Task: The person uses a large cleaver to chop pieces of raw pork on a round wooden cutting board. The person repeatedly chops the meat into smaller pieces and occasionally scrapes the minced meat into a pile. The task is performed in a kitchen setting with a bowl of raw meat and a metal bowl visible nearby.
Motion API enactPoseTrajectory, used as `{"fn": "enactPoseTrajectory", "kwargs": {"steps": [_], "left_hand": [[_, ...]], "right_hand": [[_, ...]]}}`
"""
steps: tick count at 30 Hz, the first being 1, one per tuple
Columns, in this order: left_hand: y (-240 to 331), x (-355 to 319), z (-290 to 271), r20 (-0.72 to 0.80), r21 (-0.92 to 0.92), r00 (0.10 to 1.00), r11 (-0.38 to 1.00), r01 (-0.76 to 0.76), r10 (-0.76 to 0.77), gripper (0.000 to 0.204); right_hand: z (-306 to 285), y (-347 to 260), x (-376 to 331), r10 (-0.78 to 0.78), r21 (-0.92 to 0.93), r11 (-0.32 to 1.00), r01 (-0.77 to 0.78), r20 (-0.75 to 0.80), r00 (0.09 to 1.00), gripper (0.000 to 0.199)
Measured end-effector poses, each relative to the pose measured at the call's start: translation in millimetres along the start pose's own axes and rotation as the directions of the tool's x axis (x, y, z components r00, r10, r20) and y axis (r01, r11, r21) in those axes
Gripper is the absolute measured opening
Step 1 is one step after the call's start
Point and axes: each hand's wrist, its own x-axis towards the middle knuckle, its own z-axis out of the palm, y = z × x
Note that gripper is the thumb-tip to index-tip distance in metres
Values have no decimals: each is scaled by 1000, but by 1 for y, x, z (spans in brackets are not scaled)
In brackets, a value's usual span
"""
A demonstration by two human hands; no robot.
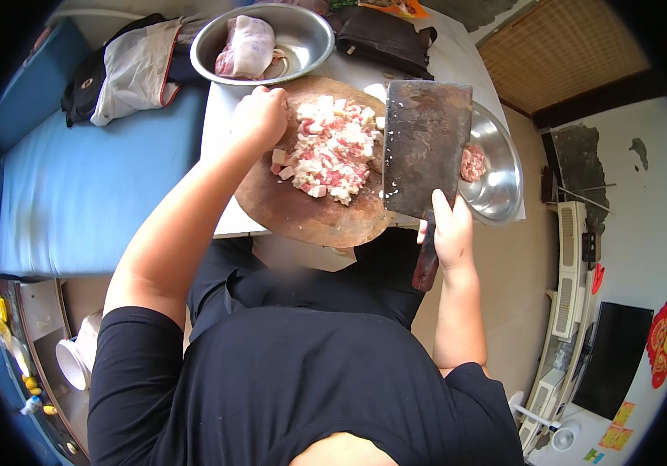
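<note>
White table, bare near edge of chopping board, left hand fisted, right hand around cleaver

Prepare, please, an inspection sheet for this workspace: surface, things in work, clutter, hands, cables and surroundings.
Surface: white table, with a round board at its near side.
Things: chopped meat spread on board; cleaver, blade dark; left bowl holds a meat slab; right bowl holds mince.
Clutter: dark bag at table's far side.
Hands: left hand at board's left edge, grip hidden; right hand holds cleaver.
Cables: nothing seen.
Surroundings: blue sofa at left, carrying cloth things; dark screen and white fan at lower right.
</note>
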Motion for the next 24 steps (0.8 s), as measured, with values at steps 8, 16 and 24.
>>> {"fn": "enactPoseTrajectory", "kwargs": {"steps": [8,16,24], "left_hand": [[42,-6,-15,291,-427,947,904,0,137,25],[-8,-39,-24,174,-801,985,581,144,-4,19],[-60,-60,25,-435,-81,900,997,-21,-16,31]], "right_hand": [[-10,7,-9,49,2,999,-49,33,998,22],[5,-51,4,-231,-218,942,257,137,963,21],[57,-51,46,26,-879,301,369,395,918,37]]}}
